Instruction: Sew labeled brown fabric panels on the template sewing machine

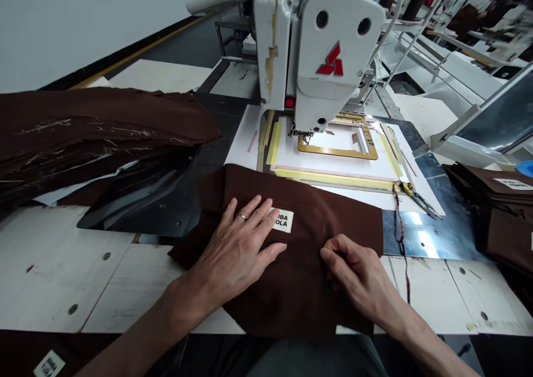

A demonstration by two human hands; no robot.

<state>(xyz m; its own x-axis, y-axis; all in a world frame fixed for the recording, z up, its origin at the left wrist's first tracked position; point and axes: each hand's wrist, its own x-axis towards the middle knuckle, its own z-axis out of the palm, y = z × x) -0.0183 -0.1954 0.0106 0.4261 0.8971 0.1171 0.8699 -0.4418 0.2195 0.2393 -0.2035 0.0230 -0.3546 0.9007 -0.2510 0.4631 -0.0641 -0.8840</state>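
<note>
A dark brown fabric piece [291, 288] lies in front of the sewing machine, with a white label [283, 220] on it. My left hand [244, 244] rests flat on this fabric, fingers spread, its fingertips covering the label's left part. To the right, my right hand [358, 274] is closed in a pinch low against the fabric. Whatever is between those fingertips is hidden or too small to make out. Soft folds show in the cloth near them.
Ahead stands a white sewing machine [328, 60] over a white template [333, 169] with a yellow frame [339, 154]. Thread snips [418, 199] on a cord lie right of it. Brown fabric is piled at left [104, 121], and labelled brown pieces [499, 205] are stacked at right.
</note>
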